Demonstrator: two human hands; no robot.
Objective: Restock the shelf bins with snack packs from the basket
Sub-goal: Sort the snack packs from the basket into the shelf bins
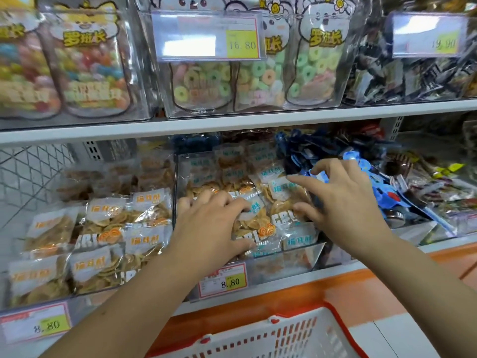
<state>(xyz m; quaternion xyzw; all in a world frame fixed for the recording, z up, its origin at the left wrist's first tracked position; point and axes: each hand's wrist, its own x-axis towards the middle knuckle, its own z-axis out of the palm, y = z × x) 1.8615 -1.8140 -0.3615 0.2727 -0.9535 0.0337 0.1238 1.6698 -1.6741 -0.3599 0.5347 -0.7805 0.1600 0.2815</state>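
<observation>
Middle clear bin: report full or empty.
Nearly full: snack packs pile to the middle clear bin front rim, under both hands.

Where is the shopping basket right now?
The white basket with a red rim sits at the bottom centre of the head view, below the lower shelf's middle bin, between the person's forearms.

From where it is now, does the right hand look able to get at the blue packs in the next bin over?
Probably yes. The right hand hovers open at the middle bin's right edge, its fingertips already beside the blue packs, which lie heaped and uncovered with nothing between.
</observation>
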